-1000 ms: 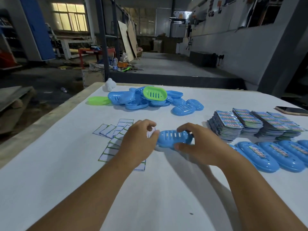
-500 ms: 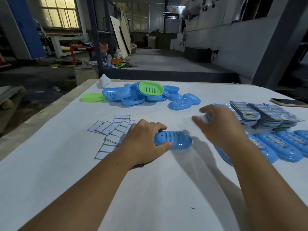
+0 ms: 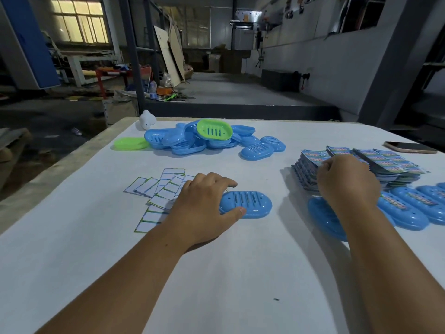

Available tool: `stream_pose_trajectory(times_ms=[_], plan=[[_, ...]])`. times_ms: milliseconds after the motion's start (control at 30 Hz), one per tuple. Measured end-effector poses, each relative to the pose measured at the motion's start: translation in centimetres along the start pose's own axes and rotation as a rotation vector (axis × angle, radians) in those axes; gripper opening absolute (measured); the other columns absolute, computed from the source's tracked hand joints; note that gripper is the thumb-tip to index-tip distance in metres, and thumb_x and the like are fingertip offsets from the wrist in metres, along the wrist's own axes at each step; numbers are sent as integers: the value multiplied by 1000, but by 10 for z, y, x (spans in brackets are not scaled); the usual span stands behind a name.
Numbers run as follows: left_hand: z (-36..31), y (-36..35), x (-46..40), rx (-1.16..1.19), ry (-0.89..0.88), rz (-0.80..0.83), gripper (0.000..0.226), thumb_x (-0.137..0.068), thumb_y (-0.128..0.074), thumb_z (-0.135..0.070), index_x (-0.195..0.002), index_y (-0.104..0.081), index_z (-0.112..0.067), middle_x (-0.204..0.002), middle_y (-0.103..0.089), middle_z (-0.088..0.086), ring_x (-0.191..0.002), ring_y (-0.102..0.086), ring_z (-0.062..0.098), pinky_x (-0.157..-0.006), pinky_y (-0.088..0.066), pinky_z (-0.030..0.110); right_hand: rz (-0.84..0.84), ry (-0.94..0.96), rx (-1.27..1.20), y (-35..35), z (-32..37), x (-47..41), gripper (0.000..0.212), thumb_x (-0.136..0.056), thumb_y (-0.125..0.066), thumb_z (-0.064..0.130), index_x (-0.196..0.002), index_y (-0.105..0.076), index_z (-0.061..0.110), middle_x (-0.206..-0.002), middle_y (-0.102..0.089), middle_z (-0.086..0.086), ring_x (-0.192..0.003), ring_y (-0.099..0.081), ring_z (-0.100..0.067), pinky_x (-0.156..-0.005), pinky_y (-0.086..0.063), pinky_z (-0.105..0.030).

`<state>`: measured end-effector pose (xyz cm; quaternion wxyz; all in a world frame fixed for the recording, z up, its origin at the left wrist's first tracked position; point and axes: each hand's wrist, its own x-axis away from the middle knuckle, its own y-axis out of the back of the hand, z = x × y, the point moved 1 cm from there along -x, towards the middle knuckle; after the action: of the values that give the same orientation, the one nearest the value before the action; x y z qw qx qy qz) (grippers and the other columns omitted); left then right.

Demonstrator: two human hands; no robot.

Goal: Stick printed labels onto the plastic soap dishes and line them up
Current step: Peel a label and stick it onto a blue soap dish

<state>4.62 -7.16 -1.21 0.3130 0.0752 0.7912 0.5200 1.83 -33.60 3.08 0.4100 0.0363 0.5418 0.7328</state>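
White surface [image 3: 72,249] in dim workshop. Blue soap dish [image 3: 248,204] held steady at its left end by left hand [image 3: 204,208], long axis left-right. Right hand [image 3: 346,182] curled on label stack [image 3: 310,169], right of dish; pinch hidden, grip cannot be told. Labelled dishes [image 3: 409,208] lined far right.

No legible writing anywhere on the table.

The printed labels [image 3: 361,162] stacked at the right carry a colourful pattern, too small and blurred to read. The same print shows on the labels stuck to the blue soap dishes [image 3: 409,203] lined up beside them, equally unreadable. The loose slips [image 3: 159,189] at the left show blank white faces with green edging, bearing no words or numbers.
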Motion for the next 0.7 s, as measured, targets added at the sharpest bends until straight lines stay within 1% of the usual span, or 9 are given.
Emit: stream_pose_trajectory(times_ms=[133,300,367,433,500,567,600,667,700], plan=[[-1,0,-2,127,46,-121,37,-87,-63,-52,-118,-64,-31,-115,-63,-11,-110,-49,13,-97,-42,34,-103,-21,-46,6,1,-1,29,-85,-55,22,-62,-66,9,-56,-57,-8,-48,-45,-26,-51,-32,-25],[-1,1,-3,246,109,-212,13,-91,-64,-41,-97,-69,-30,-94,-65,-13,-95,-51,12,-86,-44,32,-94,-7,-82,9,1,2,25,-85,-64,26,-63,-72,18,-60,-64,-4,-51,-50,-23,-51,-36,-24],[-2,1,-3,292,132,-210,8,-91,-63,-39,-90,-67,-33,-90,-65,-16,-91,-51,10,-81,-43,27,-144,32,-137,11,4,2,23,-88,-65,32,-69,-72,21,-70,-68,-3,-61,-55,-26,-55,-40,-28],[-3,0,-3,357,176,-207,12,-92,-62,-40,-84,-67,-32,-85,-66,-18,-87,-52,4,-74,-39,18,-221,105,-209,13,10,4,18,-90,-65,37,-84,-75,23,-88,-72,-3,-83,-60,-30,-66,-46,-34],[-3,-1,-5,457,253,-208,23,-92,-61,-44,-79,-69,-28,-77,-67,-16,-79,-56,2,-65,-37,11,-252,216,-295,13,20,11,15,-90,-65,34,-86,-74,23,-93,-70,-4,-93,-59,-30,-72,-44,-37],[-4,1,-7,595,335,-181,32,-95,-57,-49,-77,-71,-27,-75,-70,-14,-73,-61,1,-60,-40,10,-214,367,-380,11,33,23,8,-87,-70,28,-82,-71,21,-84,-65,0,-88,-57,-26,-72,-40,-34],[-5,2,-8,672,371,-161,35,-96,-54,-50,-77,-72,-28,-76,-72,-16,-75,-63,-1,-63,-42,11,-180,441,-410,9,39,32,8,-86,-72,25,-79,-69,22,-79,-61,5,-84,-55,-22,-71,-37,-32],[-6,4,-10,809,445,-146,39,-97,-51,-53,-80,-75,-28,-77,-73,-17,-79,-67,0,-69,-46,19,-111,574,-464,6,51,49,13,-82,-77,19,-74,-66,21,-75,-56,11,-79,-51,-16,-69,-34,-29],[-6,6,-10,855,484,-153,42,-97,-50,-56,-81,-76,-27,-77,-74,-16,-79,-68,4,-67,-45,21,-73,631,-488,5,56,56,14,-80,-78,17,-73,-66,19,-74,-59,10,-78,-52,-16,-69,-35,-30]])
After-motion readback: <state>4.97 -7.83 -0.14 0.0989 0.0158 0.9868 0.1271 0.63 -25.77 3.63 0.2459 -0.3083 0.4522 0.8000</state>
